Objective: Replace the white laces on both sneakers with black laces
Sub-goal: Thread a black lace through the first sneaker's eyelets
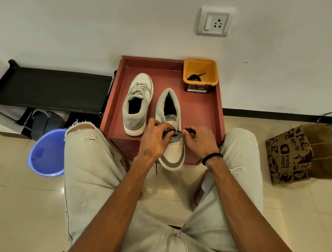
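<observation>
Two grey-and-white sneakers sit on a red tray table (203,112). The left sneaker (136,103) points away from me and still carries white laces. The right sneaker (171,126) points its toe toward me, overhanging the table's front edge. A black lace (177,133) runs across its lower eyelets. My left hand (156,138) pinches one side of this lace and my right hand (198,140) pinches the other side. One loose black end hangs below the toe. Another black lace (196,77) lies in the yellow tub (200,73).
The yellow tub stands at the table's back right corner, near the wall. A blue bucket (46,153) sits on the floor to the left, beside a black shoe rack (52,86). A printed paper bag (303,152) lies on the floor at right. My knees flank the table.
</observation>
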`<state>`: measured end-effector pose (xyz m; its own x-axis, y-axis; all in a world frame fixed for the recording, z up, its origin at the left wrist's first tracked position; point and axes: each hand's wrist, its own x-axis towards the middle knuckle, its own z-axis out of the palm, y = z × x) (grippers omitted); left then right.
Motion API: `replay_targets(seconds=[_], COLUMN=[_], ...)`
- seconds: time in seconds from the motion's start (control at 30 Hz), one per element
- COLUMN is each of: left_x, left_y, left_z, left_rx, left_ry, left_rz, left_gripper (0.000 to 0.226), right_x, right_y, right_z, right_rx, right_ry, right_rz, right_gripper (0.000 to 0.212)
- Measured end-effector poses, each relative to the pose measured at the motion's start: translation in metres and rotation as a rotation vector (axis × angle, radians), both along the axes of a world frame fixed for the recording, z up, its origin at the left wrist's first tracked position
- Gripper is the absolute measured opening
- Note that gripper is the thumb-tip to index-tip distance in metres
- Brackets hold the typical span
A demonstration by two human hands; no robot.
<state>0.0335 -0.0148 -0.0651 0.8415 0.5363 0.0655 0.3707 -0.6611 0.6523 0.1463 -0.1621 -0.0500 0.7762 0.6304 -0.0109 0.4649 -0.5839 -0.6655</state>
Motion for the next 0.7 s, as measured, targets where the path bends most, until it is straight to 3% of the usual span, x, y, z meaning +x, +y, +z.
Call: replay_targets(seconds=[0.2,0.43,0.6,0.7], left_x=[-0.001,-0.003,-0.009,-0.01], left_y=[-0.001,0.001,0.011,0.013], left_z=[0.001,0.004,0.009,0.007], left_rx=[0.006,-0.05,-0.075,-0.058], left_ry=[0.01,0.045,0.185,0.167], left_rz=[-0.004,-0.022,-0.107,-0.126], left_gripper=[0.023,0.023,0.046,0.049], right_x=[0.008,0.001,-0.003,-0.002], right_y=[-0.006,0.001,0.003,0.005], right_z=[-0.004,-0.003,0.0,-0.002], right_rx=[-0.147,-0.006,-0.006,0.028], right_ry=[-0.087,-0.142,-0.251,-0.222], right_rz=[-0.018,-0.09,-0.102,-0.112], right_gripper=[0.021,0.018,0.017,0.015])
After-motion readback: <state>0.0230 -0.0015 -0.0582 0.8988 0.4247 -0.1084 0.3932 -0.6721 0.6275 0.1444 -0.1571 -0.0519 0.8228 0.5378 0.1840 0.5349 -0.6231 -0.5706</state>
